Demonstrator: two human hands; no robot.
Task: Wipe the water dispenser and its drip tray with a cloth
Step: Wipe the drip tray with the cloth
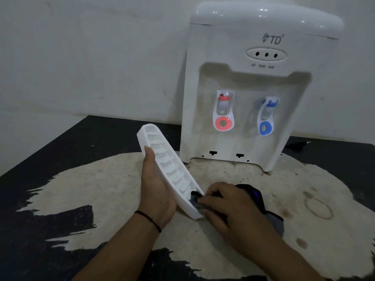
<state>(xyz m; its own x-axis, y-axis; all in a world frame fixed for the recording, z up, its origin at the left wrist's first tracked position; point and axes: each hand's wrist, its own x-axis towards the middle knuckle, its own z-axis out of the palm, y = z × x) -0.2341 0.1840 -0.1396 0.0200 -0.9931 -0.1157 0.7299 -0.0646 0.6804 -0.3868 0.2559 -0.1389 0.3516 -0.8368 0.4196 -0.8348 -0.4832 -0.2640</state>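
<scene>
Head cam: left hand [156, 191] holds the white drip tray [170, 171] tilted above the table [50, 159], while right hand [227, 203] grips a dark cloth [257, 201] against its near end. Water dispenser [253, 88] behind reads "TD", with "HOT" and "POWER" under its lights.

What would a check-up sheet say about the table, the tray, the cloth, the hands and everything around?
Surface: dark table with a large worn pale patch and a ring stain.
Job's things: white water dispenser upright at the back, red tap and blue tap; drip tray off the dispenser, tilted; dark cloth at its near end.
Clutter: nothing seen.
Hands: left hand holds the drip tray; right hand grips the cloth.
Cables: nothing seen.
Surroundings: scuffed pale wall behind.
</scene>
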